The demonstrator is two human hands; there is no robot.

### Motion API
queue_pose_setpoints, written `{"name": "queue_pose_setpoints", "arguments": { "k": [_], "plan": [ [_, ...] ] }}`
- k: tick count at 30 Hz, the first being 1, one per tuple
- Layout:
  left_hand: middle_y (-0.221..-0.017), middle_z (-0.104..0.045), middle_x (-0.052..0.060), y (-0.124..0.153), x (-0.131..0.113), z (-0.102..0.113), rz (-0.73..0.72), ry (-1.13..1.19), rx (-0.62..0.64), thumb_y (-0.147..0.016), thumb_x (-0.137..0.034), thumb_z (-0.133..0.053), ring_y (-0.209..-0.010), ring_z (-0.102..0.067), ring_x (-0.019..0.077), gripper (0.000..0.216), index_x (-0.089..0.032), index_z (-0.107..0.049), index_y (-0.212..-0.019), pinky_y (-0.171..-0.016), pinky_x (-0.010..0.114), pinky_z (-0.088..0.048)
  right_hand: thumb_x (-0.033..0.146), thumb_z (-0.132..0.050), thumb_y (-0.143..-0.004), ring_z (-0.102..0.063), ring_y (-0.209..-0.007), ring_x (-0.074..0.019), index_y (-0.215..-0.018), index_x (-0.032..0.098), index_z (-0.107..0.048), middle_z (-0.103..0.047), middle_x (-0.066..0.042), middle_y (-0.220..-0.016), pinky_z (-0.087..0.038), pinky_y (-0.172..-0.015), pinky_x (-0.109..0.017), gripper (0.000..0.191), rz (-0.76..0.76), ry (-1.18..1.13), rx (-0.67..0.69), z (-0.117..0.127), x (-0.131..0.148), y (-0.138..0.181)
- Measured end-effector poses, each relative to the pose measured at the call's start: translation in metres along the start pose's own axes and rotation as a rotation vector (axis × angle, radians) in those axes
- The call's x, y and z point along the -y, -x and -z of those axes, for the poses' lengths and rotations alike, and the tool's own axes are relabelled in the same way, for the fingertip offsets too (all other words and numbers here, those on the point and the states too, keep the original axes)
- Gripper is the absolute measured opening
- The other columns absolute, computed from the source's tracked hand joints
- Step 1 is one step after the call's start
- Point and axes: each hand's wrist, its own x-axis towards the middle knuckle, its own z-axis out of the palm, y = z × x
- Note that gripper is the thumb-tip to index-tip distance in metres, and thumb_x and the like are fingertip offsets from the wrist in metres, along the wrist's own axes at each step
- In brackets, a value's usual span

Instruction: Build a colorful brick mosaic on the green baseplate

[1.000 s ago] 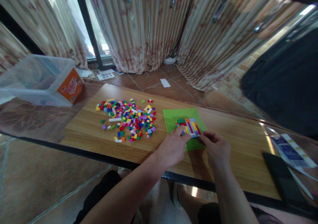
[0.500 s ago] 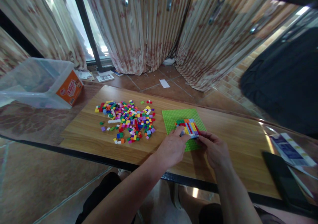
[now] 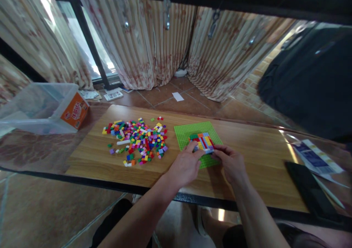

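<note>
A multicoloured building-brick block with red, yellow, blue, green and orange rows rests over a green baseplate. My left hand grips its left and near side, thumb and index finger bent around the edge. At its near right corner, the fingertips of my right hand pinch the block's edge. The fingers cover part of the near side, so I cannot tell if a loose brick is between them. Left of the baseplate lies a spread pile of loose bricks in many colours.
The wooden table has a dark front edge. A clear plastic bin with an orange label stands at the far left. On the right are a black flat device and a printed packet. Striped curtains hang behind.
The head view has shifted, so the table scene sits slightly further left and lower. Both hands stay on the brick block with nearly the same grip.
</note>
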Motion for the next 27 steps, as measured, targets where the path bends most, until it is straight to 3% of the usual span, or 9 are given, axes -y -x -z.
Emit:
{"name": "queue_pose_setpoints", "arguments": {
  "k": [8, 13, 18, 21, 23, 27],
  "plan": [
    [-0.150, -0.035, 0.015, 0.009, -0.019, -0.016, -0.027, 0.135, 0.048, -0.086, -0.016, -0.055, -0.135, -0.046, 0.0277, 0.053, -0.016, -0.045, -0.138, -0.113, 0.042, -0.042, 0.038, -0.075, -0.058, -0.061, -0.061, -0.0138, -0.085, 0.016, -0.070, -0.068, -0.002, -0.073, -0.054, -0.060, -0.028, 0.035, 0.091, 0.082, -0.049, 0.004, -0.001, -0.011],
    [-0.147, -0.045, 0.011, 0.009, -0.022, -0.014, -0.141, 0.175, 0.014, -0.088, -0.016, -0.054, -0.132, -0.050, 0.0218, 0.044, -0.019, -0.052, -0.132, -0.111, 0.038, -0.044, 0.041, -0.071, -0.062, -0.058, -0.055, -0.0129, -0.092, 0.014, -0.070, -0.065, -0.001, -0.067, -0.050, -0.054, -0.026, 0.040, 0.132, 0.136, -0.151, 0.008, 0.003, -0.016],
    [-0.112, -0.069, 0.008, 0.000, 0.011, 0.026, 0.108, 0.098, -0.216, -0.090, -0.016, -0.052, -0.095, -0.067, 0.0171, 0.028, -0.017, -0.064, -0.114, -0.091, 0.034, -0.054, 0.037, -0.070, -0.067, -0.059, -0.055, -0.0139, -0.096, 0.013, -0.072, -0.067, -0.002, -0.066, -0.048, -0.053, -0.026, 0.038, 0.129, 0.210, -0.143, 0.009, 0.004, -0.014],
    [-0.093, -0.073, 0.005, 0.004, 0.038, 0.060, 0.227, 0.001, -0.264, -0.088, -0.013, -0.052, -0.085, -0.067, 0.0164, 0.021, -0.017, -0.070, -0.098, -0.085, 0.031, -0.054, 0.036, -0.069, -0.070, -0.063, -0.059, -0.0152, -0.098, 0.014, -0.072, -0.070, -0.003, -0.069, -0.050, -0.054, -0.026, 0.036, 0.126, 0.228, -0.126, 0.011, 0.002, -0.015],
    [-0.092, -0.074, 0.004, 0.012, 0.054, 0.082, 0.283, -0.026, -0.241, -0.086, -0.011, -0.053, -0.085, -0.067, 0.0160, 0.021, -0.017, -0.072, -0.094, -0.083, 0.029, -0.053, 0.035, -0.069, -0.070, -0.064, -0.061, -0.0159, -0.099, 0.015, -0.072, -0.071, -0.004, -0.072, -0.051, -0.056, -0.027, 0.036, 0.137, 0.253, -0.123, 0.012, -0.001, -0.018],
    [-0.083, -0.075, 0.001, 0.034, 0.072, 0.110, 0.349, -0.039, -0.063, -0.079, -0.008, -0.057, -0.078, -0.068, 0.0143, 0.021, -0.016, -0.074, -0.088, -0.073, 0.023, -0.051, 0.037, -0.070, -0.070, -0.064, -0.059, -0.0166, -0.100, 0.015, -0.074, -0.071, -0.004, -0.071, -0.052, -0.056, -0.028, 0.037, 0.160, 0.326, -0.136, 0.017, -0.009, -0.025]
  ]
}}
